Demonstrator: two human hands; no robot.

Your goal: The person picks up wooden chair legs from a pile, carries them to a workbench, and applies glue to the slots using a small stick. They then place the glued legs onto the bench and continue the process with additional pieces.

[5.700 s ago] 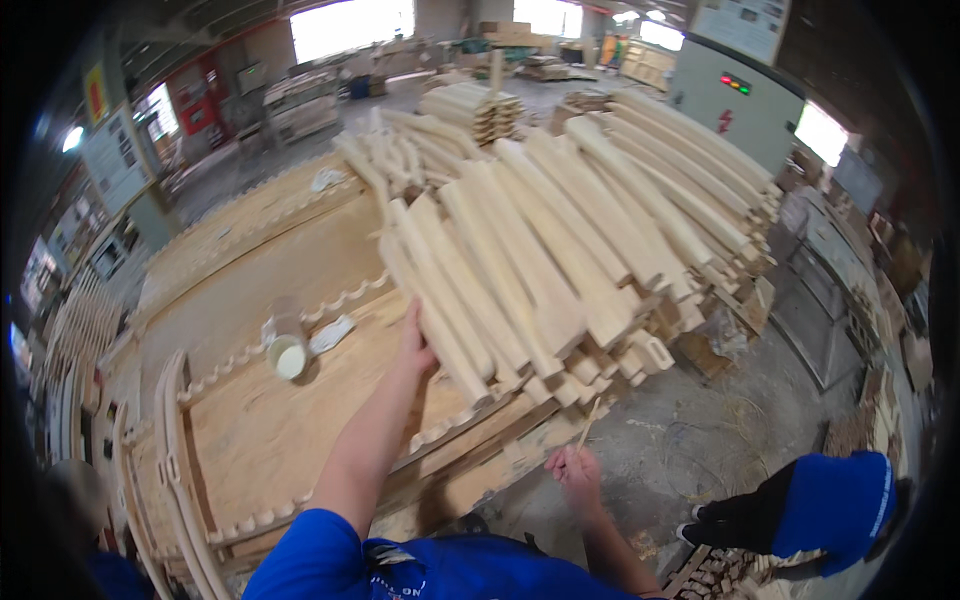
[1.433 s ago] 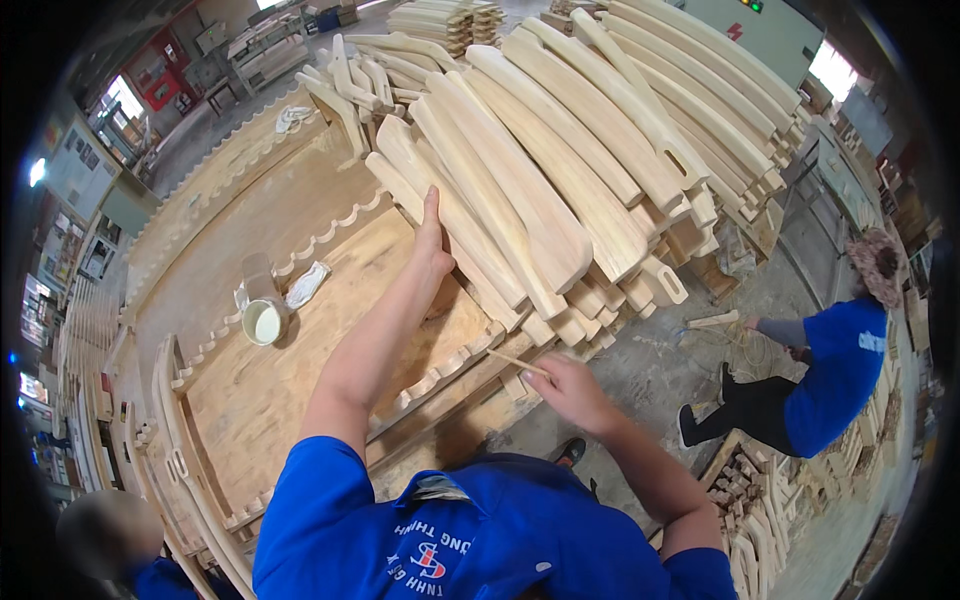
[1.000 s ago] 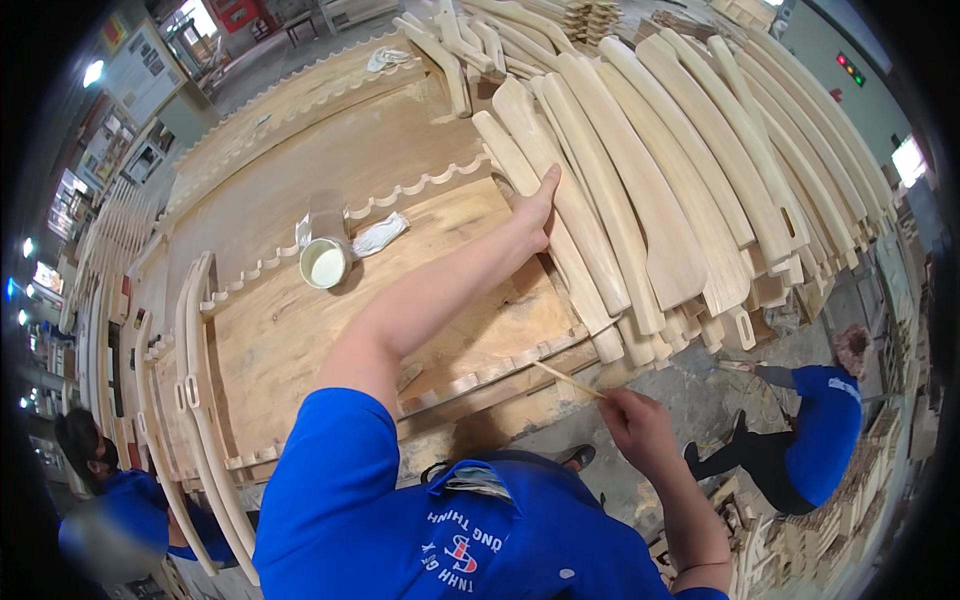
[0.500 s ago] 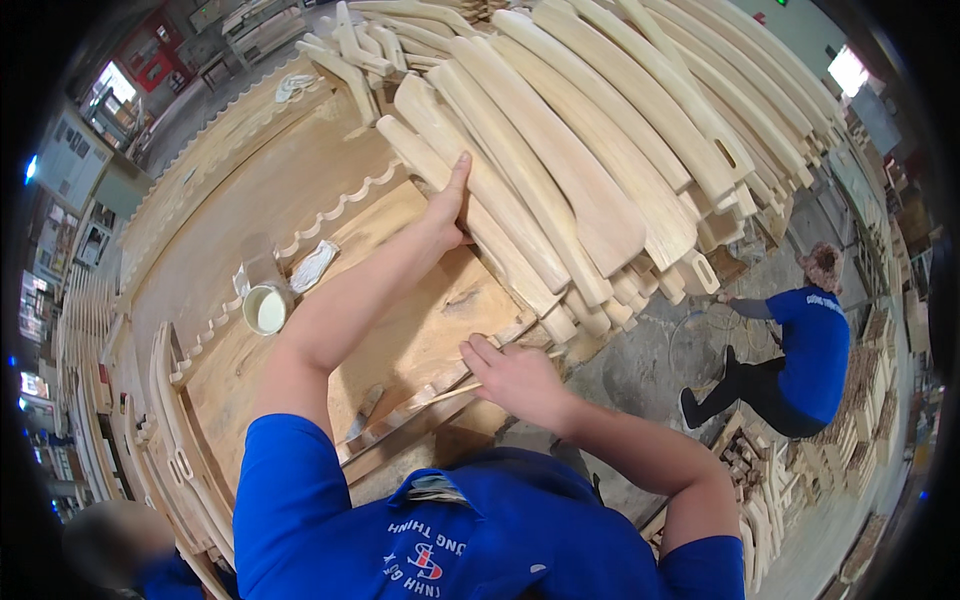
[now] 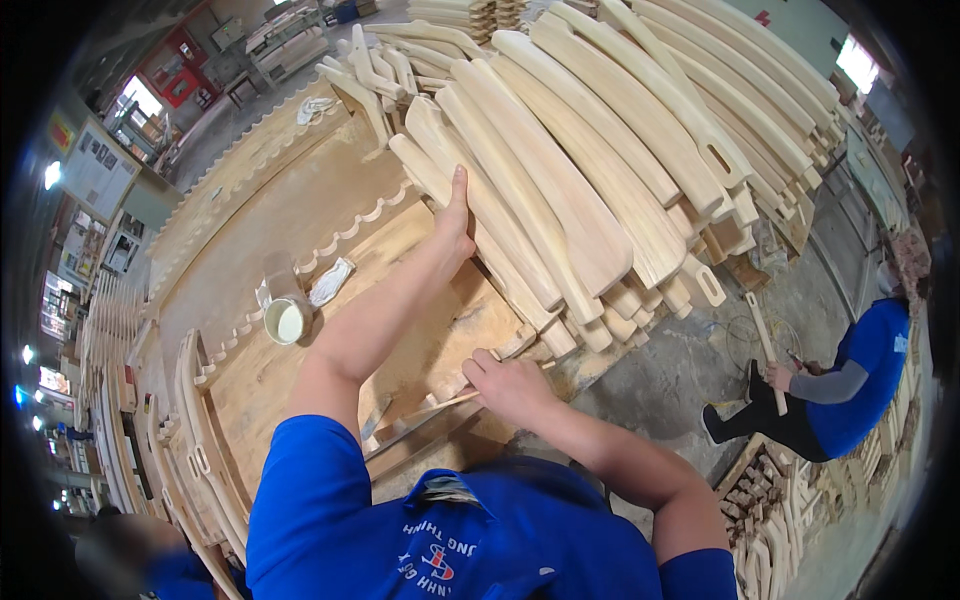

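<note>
My left hand (image 5: 455, 222) presses its palm against the near side of the stack, beside a pale curved wooden piece (image 5: 484, 228). Its thumb is stretched upward; the other fingers are mostly hidden. Closer to me, my right hand (image 5: 512, 388) is closed around a thin wooden stick (image 5: 450, 403), held low over the front edge of the worktable (image 5: 330, 400). The tips of the right fingers are partly out of sight. A flat-bladed tool (image 5: 376, 415) lies on the tabletop left of the stick.
A pot of pale paste (image 5: 288, 322) and a crumpled white cloth (image 5: 331, 282) rest left of my left arm. Scalloped wooden strips (image 5: 350, 226) cross the table. Many shaped wooden parts (image 5: 600, 150) are piled ahead. A co-worker in blue (image 5: 865, 375) crouches at right, holding a wooden part (image 5: 764, 340).
The view has shifted slightly, so the table sits further right. My hands stay almost in place. The co-worker at right has turned and now holds a wooden part upright.
</note>
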